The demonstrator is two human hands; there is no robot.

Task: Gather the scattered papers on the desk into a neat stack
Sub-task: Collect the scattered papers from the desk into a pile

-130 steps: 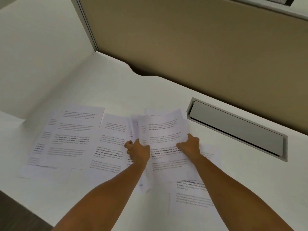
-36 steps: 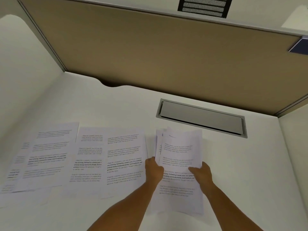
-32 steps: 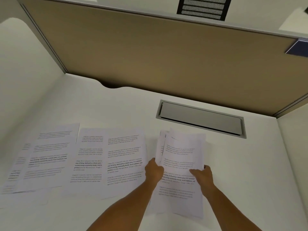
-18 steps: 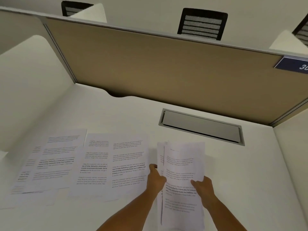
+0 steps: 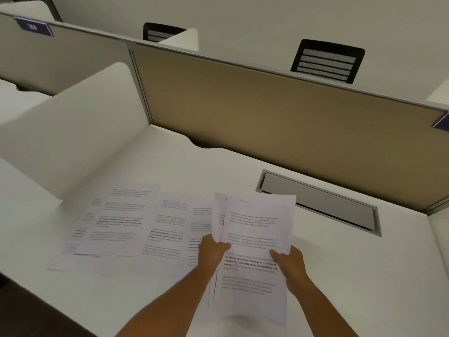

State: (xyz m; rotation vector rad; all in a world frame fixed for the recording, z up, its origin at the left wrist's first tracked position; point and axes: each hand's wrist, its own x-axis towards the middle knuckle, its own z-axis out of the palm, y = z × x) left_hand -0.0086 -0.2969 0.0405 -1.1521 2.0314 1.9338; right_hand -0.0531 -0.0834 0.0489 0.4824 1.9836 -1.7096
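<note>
A bundle of printed sheets (image 5: 254,229) is held up off the white desk (image 5: 340,263), loosely squared, with a few edges fanning out on its left side. My left hand (image 5: 212,250) grips its left edge and my right hand (image 5: 289,262) grips its right edge. Several more printed papers (image 5: 126,222) lie flat and overlapping on the desk to the left of the bundle, spread toward the left divider.
A grey cable-tray lid (image 5: 318,203) is set into the desk behind the bundle. A tan partition (image 5: 279,117) closes the back, a white divider (image 5: 73,132) the left side. Two black chair backs (image 5: 326,62) show beyond the partition.
The bundle has been lifted and tilted more upright between both hands. The view has tipped up and swung left, showing more of the partition and chairs. The papers on the left lie unmoved.
</note>
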